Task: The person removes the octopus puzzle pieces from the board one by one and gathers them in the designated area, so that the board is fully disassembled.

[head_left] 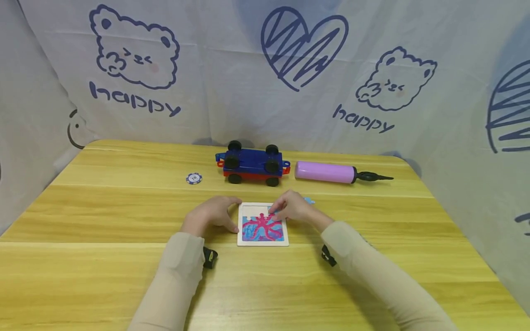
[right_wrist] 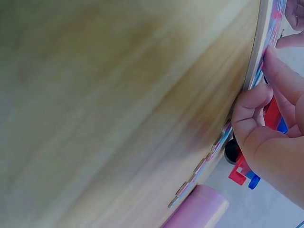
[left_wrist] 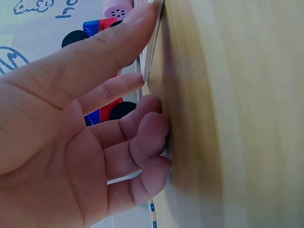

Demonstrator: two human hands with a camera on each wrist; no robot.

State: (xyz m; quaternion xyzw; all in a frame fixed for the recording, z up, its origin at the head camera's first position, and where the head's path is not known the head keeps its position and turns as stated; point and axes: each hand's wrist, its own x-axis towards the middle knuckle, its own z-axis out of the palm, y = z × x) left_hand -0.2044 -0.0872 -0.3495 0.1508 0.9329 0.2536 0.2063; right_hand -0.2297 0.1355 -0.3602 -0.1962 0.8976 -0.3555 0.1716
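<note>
At the centre of the head frame, the square, white-framed jigsaw puzzle with a pink octopus [head_left: 262, 230] lies flat. The left hand [head_left: 212, 214] arches at its left edge, thumb and forefinger spread apart, touching the frame; the left wrist view shows the other fingers loosely bent. The right hand [head_left: 293, 205] bends over the puzzle's upper right, thumb and forefinger close together; whether they pinch a piece, I cannot tell. "happy" appears twice on the white printed cloth [head_left: 232, 101] across the top; the blue-and-white round chip [head_left: 193, 178], left of centre, seems to read 10. The right wrist view reveals a row of loose puzzle pieces [right_wrist: 200, 165], lower centre, mostly hidden from the head view.
</note>
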